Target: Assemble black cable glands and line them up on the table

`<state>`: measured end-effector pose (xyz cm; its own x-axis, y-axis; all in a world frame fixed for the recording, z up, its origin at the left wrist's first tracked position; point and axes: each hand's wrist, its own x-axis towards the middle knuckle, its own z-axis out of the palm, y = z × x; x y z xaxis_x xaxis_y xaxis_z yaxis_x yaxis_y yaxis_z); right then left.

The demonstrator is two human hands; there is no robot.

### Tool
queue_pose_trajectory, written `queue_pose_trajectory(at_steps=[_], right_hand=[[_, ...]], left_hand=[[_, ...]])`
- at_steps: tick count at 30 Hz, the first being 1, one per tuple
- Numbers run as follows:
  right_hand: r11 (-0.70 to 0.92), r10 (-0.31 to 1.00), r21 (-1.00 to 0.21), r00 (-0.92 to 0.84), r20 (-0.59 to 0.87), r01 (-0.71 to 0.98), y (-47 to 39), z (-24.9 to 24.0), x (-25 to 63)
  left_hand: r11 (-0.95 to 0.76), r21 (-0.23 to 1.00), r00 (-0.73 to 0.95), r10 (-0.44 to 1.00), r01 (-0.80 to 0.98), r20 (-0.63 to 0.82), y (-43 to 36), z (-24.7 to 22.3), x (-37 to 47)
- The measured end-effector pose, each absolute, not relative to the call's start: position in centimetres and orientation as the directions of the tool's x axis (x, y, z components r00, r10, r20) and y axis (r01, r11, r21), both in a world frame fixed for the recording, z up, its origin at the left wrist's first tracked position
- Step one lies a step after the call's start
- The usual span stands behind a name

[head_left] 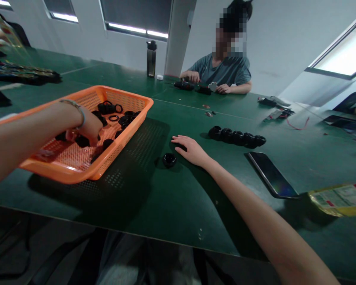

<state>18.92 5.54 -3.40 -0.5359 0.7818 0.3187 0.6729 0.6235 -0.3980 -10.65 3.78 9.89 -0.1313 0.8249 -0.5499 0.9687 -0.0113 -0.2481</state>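
Observation:
My left hand (90,126) reaches down into an orange plastic basket (118,142), its fingers curled round a black round part (82,141). Other black parts and thin black rings (114,118) lie loose about it in the basket. On the green table my right hand (191,149) rests flat with the fingers stretched out, holding nothing. Just left of it, apart from the fingers, stands a single hollow black part (169,159). Beyond the right hand, several similar black parts (237,137) stand in a row, close against each other.
A phone (271,174) and a bottle with yellow contents (341,200) lie to the right. A dark drink bottle (151,59) stands at the back. Across the table a co-worker (225,71) handles small parts. Bundled wires (20,71) lie far left.

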Motion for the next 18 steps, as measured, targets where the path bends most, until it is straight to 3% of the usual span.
queue_pose_trajectory(at_steps=[2,3,5,8,14,18], right_hand=[[0.615,0.789,-0.418,-0.527,0.317,0.669,5.6,-3.4,18.9],[0.611,0.792,-0.426,-0.522,0.317,0.667,5.6,-3.4,18.9],[0.603,0.797,-0.450,-0.512,0.319,0.659,5.6,-3.4,18.8],[0.591,0.806,-0.501,-0.494,0.326,0.632,5.7,-3.5,18.7],[0.485,0.870,-0.669,-0.387,0.305,0.563,6.1,-3.5,19.3],[0.386,0.918,-0.783,-0.288,0.273,0.487,6.8,-3.4,20.2]], left_hand=[[-0.123,-0.382,-0.025,0.933,0.916,-0.360,3.9,11.2,-9.5],[-0.171,-0.385,0.078,0.967,0.907,-0.244,3.8,11.9,-8.8],[-0.229,-0.355,0.184,0.970,0.906,-0.156,3.3,13.1,-7.1],[-0.335,-0.210,0.361,0.927,0.919,0.102,1.2,13.6,-3.6],[-0.499,0.113,0.480,0.863,0.859,0.156,-2.4,9.1,4.2],[-0.549,0.155,0.522,0.833,0.821,0.184,-1.7,4.7,5.9]])
